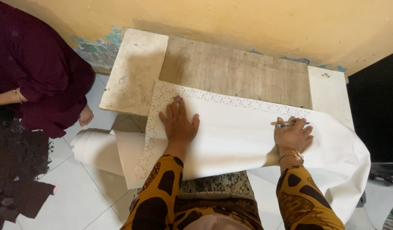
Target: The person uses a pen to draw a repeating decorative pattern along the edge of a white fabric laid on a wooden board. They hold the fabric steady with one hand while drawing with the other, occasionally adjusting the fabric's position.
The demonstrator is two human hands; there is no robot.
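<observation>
Right hand (293, 137) pinching pencil (289, 124), cloth (235, 136)

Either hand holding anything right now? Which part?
The right hand grips a pen around its middle, lying nearly flat over the white cloth. The left hand holds nothing; it presses flat on the cloth.

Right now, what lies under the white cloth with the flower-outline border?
The white cloth rests on a low wooden board, whose far part shows bare. The left hand presses the cloth flat; the right hand holds a pen. The board's covered part is hidden.
</observation>
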